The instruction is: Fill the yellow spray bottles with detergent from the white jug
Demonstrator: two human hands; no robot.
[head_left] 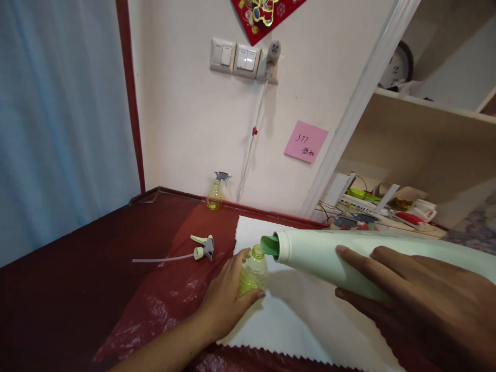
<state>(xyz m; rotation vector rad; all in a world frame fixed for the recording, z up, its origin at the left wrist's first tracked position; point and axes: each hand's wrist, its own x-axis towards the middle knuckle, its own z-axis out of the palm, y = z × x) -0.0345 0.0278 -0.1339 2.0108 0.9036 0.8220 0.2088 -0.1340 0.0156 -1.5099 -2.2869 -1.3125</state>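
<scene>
My left hand (232,292) wraps round a yellow-green see-through spray bottle (254,276), which stands without its top on a white sheet (289,315). My right hand (403,289) grips a large pale green jug (318,256) tilted onto its side. The jug's green spout (269,247) meets or hovers just beside the bottle's open mouth; I cannot tell whether they touch. No stream of liquid shows between them. To the left of my left hand lies a grey and pale green trigger spray head (205,249) with its clear tube pointing left.
Against the wall stands a second yellow spray bottle (214,196) with its trigger head on. A red plastic sheet (170,305) covers part of the dark table. Shelves (434,108) with assorted items rise at the right. A blue curtain (62,113) hangs at the left.
</scene>
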